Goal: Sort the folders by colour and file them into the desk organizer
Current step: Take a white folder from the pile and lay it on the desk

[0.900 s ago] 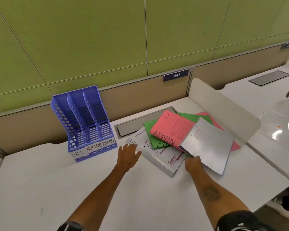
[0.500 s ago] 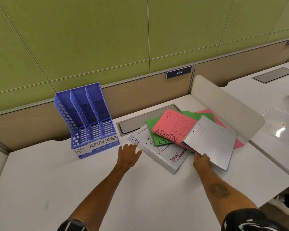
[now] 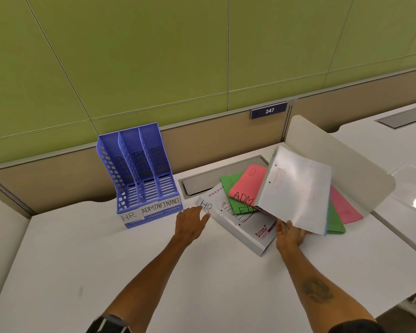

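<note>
A blue three-slot desk organizer (image 3: 139, 174) labelled HR, ADMIN and FINANCE stands at the back left of the desk, with nothing in its slots. Right of it lies a pile of folders: a thick white binder (image 3: 240, 227) marked HR at the bottom, a green folder (image 3: 233, 195), a red folder (image 3: 246, 186) marked ADMIN, and another pink folder (image 3: 345, 209) on the right. My right hand (image 3: 289, 234) grips the near edge of a white folder (image 3: 296, 188) and holds it tilted up over the pile. My left hand (image 3: 191, 223) rests flat against the binder's left corner.
A grey cable hatch (image 3: 202, 182) is set into the desk behind the pile. A curved white divider (image 3: 360, 162) borders the desk on the right, with a neighbouring desk beyond. A low beige partition and a green wall run along the back.
My right hand has lifted the white folder off the pile, so it is tilted up towards me instead of lying flat. My left hand has stayed at the binder's corner.
</note>
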The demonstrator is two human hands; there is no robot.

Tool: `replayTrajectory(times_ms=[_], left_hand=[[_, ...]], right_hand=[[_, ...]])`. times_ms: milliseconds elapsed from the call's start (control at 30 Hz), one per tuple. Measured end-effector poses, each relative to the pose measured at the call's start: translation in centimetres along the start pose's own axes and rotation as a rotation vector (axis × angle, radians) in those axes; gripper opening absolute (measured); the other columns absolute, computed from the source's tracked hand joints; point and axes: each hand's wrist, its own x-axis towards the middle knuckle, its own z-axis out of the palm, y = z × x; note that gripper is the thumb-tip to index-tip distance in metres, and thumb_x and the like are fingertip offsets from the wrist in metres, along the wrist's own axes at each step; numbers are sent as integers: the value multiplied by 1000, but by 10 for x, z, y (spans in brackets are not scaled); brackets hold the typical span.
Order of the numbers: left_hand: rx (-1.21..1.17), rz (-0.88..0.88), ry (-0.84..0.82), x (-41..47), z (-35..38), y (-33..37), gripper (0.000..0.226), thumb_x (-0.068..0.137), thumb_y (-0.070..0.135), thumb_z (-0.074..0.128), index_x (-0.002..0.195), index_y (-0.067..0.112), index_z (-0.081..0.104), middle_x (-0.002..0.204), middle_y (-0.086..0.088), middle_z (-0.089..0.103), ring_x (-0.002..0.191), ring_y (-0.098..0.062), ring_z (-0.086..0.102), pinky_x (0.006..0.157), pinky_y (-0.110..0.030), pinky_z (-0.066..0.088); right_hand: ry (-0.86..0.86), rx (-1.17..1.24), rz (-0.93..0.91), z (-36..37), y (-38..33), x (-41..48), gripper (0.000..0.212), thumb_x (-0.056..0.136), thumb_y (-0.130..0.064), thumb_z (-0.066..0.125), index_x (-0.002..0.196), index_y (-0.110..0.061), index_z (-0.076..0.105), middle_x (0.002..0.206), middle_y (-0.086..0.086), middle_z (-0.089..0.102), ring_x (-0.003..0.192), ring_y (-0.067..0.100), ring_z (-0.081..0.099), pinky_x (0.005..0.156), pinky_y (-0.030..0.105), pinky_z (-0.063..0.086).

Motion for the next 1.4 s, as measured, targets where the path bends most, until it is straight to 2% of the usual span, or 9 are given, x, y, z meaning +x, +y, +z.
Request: replayTrajectory(times_ms=[200, 367, 567, 733, 833, 900, 1033, 1233, 1400], left_hand=[[-321, -99, 88, -1, -15, -3, 62, 99, 51, 43, 150, 18, 36, 150, -6, 46, 138, -28, 44, 113, -46, 38], [-677, -218, 254, -4, -33, -10, 54, 97, 49, 49, 140, 17, 44, 138, -7, 55, 130, -29, 52, 100, -40, 47], [-1147, -387, 406, -11, -62, -38, 58, 95, 39, 59, 144, 17, 37, 136, -9, 56, 124, -31, 57, 102, -50, 49], [-1182, -477, 533, -27, -79, -80, 61, 93, 22, 66, 145, 13, 36, 140, -12, 51, 126, -31, 54, 99, -47, 51], [-1169, -496, 544, -40, -85, -109, 61, 97, 14, 59, 150, 14, 29, 148, -12, 43, 132, -33, 48, 98, -45, 50], [-1195, -486, 554, -51, -89, -125, 57, 99, 11, 53, 150, 16, 29, 148, -11, 43, 132, -34, 49, 99, -47, 50], [-1232, -498, 582, -76, -97, -160, 51, 102, 10, 47, 149, 16, 29, 147, -11, 45, 130, -33, 52, 102, -49, 50], [-1243, -480, 491, -129, -103, -230, 48, 104, 11, 41, 150, 16, 30, 143, -12, 49, 126, -32, 54, 96, -47, 50], [-1197, -515, 410, -181, -90, -296, 46, 104, 12, 42, 148, 14, 34, 139, -16, 53, 123, -37, 57, 101, -54, 49]], right_hand=[[-203, -229, 24, 27, 27, -29, 25, 98, 5, 48, 100, -19, 53, 90, 1, 57, 73, 18, 57, 63, 22, 52], [-430, -405, 117, 36, 59, -52, 26, 99, 1, 49, 115, -19, 53, 93, 1, 58, 69, 20, 50, 47, 16, 43], [-594, -582, 230, 44, 104, -76, 24, 100, 0, 48, 108, -23, 51, 94, -1, 56, 93, 30, 64, 41, 14, 29], [-733, -712, 292, 46, 140, -95, 33, 97, 3, 51, 120, -21, 50, 99, 0, 56, 106, 37, 65, 38, 13, 22], [-785, -797, 323, 49, 155, -107, 26, 94, 2, 56, 110, -18, 54, 94, 2, 63, 93, 29, 70, 46, 17, 39], [-830, -815, 331, 52, 166, -111, 25, 92, 3, 58, 111, -13, 57, 96, 8, 65, 90, 27, 67, 72, 32, 55], [-850, -754, 340, 63, 186, -115, 20, 97, -8, 55, 116, -14, 55, 118, 16, 61, 106, 34, 62, 105, 55, 45], [-1018, -952, 239, 76, 214, -139, 30, 104, -30, 36, 130, -26, 51, 122, 7, 65, 108, 27, 65, 86, 45, 57], [-1194, -1380, 224, 71, 269, -177, 28, 102, -25, 50, 130, -23, 52, 122, 8, 64, 108, 30, 65, 84, 37, 57]])
